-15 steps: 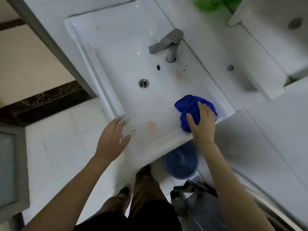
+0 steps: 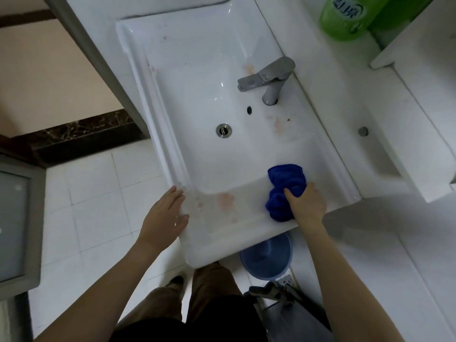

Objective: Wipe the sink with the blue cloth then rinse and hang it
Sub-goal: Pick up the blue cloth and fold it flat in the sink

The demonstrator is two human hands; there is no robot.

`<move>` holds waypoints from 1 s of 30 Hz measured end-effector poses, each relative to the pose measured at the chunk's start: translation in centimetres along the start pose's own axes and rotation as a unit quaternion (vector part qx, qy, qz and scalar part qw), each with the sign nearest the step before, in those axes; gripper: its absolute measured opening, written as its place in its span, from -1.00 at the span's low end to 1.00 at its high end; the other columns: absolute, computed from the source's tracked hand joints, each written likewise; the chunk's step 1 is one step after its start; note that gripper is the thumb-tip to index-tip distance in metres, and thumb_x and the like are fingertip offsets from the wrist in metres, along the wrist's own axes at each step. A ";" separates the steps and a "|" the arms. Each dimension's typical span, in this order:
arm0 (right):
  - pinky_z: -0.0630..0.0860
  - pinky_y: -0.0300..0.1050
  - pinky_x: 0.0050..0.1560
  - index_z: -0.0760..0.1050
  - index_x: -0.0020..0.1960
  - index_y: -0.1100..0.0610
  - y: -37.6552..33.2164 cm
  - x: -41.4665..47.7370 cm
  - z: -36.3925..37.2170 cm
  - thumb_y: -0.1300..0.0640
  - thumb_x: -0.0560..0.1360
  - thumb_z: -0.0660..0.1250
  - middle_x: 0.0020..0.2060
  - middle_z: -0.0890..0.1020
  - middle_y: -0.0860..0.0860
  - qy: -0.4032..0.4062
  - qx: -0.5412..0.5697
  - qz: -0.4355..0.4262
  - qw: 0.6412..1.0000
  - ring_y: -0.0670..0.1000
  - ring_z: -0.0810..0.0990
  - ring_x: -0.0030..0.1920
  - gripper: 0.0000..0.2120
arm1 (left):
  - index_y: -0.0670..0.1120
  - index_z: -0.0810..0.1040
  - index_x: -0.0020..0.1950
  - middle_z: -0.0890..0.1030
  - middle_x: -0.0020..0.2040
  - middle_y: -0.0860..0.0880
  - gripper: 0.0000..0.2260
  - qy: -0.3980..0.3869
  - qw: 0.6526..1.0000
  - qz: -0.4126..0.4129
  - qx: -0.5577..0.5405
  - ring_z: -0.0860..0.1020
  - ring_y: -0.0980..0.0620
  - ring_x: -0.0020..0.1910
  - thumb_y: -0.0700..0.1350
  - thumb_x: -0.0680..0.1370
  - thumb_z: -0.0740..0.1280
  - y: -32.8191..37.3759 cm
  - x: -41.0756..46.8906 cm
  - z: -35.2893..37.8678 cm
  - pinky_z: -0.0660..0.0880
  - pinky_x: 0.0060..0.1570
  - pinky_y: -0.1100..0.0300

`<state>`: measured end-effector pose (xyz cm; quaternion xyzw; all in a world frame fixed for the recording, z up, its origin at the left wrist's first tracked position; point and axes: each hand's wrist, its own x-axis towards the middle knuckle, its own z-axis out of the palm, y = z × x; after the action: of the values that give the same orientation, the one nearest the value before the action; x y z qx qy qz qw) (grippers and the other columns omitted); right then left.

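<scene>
Right hand (image 2: 307,206) grips bunched blue cloth (image 2: 283,191) on sink (image 2: 160,114) rim, lower right; left hand (image 2: 164,215) flat, braces rim. Wiping underway; next sweep toward pink stains (image 2: 225,201).

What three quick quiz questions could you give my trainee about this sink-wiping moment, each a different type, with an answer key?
1. Which hand grips the blue cloth?
2. True or false: pinkish stains show on the front ledge of the sink.
3. What stands on the floor below the sink's front edge? A) a blue bucket B) a green bottle C) a stool
Key: 1, the right hand; 2, true; 3, A.
</scene>
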<state>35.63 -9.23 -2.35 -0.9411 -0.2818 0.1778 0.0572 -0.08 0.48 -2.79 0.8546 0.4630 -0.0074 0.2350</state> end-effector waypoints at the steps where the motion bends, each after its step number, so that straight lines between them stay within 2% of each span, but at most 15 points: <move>1: 0.49 -0.02 -0.07 0.41 0.24 0.20 -0.1 -0.1 -0.4 -0.21 0.45 0.35 0.05 0.61 0.17 -0.005 0.053 0.009 0.999 0.19 0.58 -0.03 -0.43 | -0.22 0.49 0.36 0.49 0.39 -0.08 -0.43 0.000 1.000 0.001 -0.004 0.31 -0.05 0.49 0.13 0.52 0.10 -0.1 -0.1 0.0 0.34 0.39 0.03; 3: 0.43 -0.09 -0.09 0.45 0.21 0.17 -0.3 -0.4 -1.5 -0.13 0.45 0.39 0.02 0.61 0.11 -0.017 0.166 0.043 0.985 0.10 0.54 -0.08 -0.52 | -0.21 0.51 0.33 0.50 0.37 -0.08 -0.46 -0.008 1.000 0.008 -0.008 0.33 -0.06 0.48 0.11 0.52 0.11 -0.2 0.0 -0.3 0.39 0.36 0.01; 6: 0.45 -0.08 -0.03 0.51 0.14 0.10 -1.5 -1.5 -3.8 -0.06 0.46 0.42 -0.02 0.59 0.06 -0.050 0.334 0.106 0.935 0.08 0.52 -0.06 -0.66 | -0.16 0.61 0.17 0.57 0.30 -0.07 -0.59 -0.010 1.000 0.019 -0.023 0.40 -0.07 0.43 0.04 0.53 0.15 -0.1 0.0 -1.0 0.52 0.23 -0.05; 9: 0.46 -0.12 -0.18 0.53 -0.09 0.06 -3.9 -3.6 -6.2 0.02 0.47 0.42 -0.16 0.62 0.02 -0.049 0.417 0.077 0.905 0.10 0.57 -0.11 -0.87 | -0.11 0.62 0.17 0.60 0.23 -0.02 -0.66 0.003 0.997 0.002 -0.074 0.49 -0.05 0.35 0.01 0.54 0.20 -0.1 -0.4 -2.5 0.52 0.20 0.02; 11: 0.49 -0.13 -0.20 0.57 -0.07 0.08 -6.1 -5.8 -7.7 0.05 0.48 0.41 -0.18 0.64 0.02 -0.045 0.460 0.050 0.885 0.09 0.61 -0.11 -0.90 | -0.05 0.57 0.25 0.58 0.22 0.04 -0.64 0.029 0.993 -0.029 -0.113 0.50 0.02 0.26 0.06 0.58 0.14 -0.4 -1.0 -4.0 0.44 0.18 0.17; 14: 0.60 -0.05 -0.16 0.59 -0.01 0.10 -10.0 -10.0 -9.2 0.06 0.50 0.40 -0.12 0.67 0.06 -0.052 0.509 0.010 0.859 0.10 0.65 -0.12 -0.87 | 0.01 0.53 0.27 0.55 0.18 0.13 -0.74 0.081 0.980 -0.068 -0.171 0.47 0.13 0.20 0.00 0.64 0.19 -2.0 -2.8 -6.6 0.38 0.13 0.24; 20: 0.60 0.06 -0.12 0.58 -0.02 0.10 -17.6 -20.5 -6.6 0.09 0.52 0.39 -0.11 0.68 0.11 -0.153 0.533 -0.078 0.829 0.14 0.65 -0.14 -0.90 | 0.04 0.55 0.19 0.55 0.10 0.19 -0.81 0.146 0.952 -0.114 -0.243 0.48 0.20 0.14 0.00 0.64 0.21 -8.8 -11.2 -9.5 0.37 0.10 0.29; 24: 0.58 0.06 -0.14 0.58 -0.08 0.14 -21.5 -27.7 -1.0 0.09 0.51 0.40 -0.15 0.68 0.15 -0.233 0.496 -0.063 0.834 0.15 0.65 -0.18 -0.89 | 0.06 0.56 0.16 0.56 0.11 0.20 -0.83 0.140 0.930 -0.192 -0.282 0.50 0.20 0.15 -0.02 0.63 0.22 -15.2 -20.4 -8.4 0.38 0.12 0.30; 27: 0.58 0.16 0.02 0.60 -0.10 0.08 -23.7 -32.8 3.8 0.06 0.49 0.43 -0.15 0.70 0.10 -0.283 0.436 -0.057 0.852 0.17 0.66 -0.09 -0.90 | 0.11 0.53 0.16 0.58 0.12 0.17 -0.85 0.124 0.903 -0.272 -0.308 0.52 0.17 0.16 -0.03 0.63 0.23 -20.7 -28.2 -6.3 0.40 0.14 0.26; 30: 0.55 0.08 0.06 0.57 -0.04 0.05 -26.6 -37.5 7.5 0.07 0.49 0.42 -0.09 0.68 0.05 -0.330 0.385 -0.058 0.860 0.09 0.63 -0.04 -0.91 | 0.08 0.53 0.24 0.58 0.16 0.10 -0.79 0.125 0.862 -0.366 -0.328 0.54 0.09 0.19 -0.01 0.63 0.24 -25.2 -35.5 -4.7 0.39 0.20 0.21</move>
<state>-9.83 -7.64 7.50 -0.7124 -0.2471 0.5686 0.3289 -41.32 -13.95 -0.40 0.4910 0.7434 0.1668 0.4225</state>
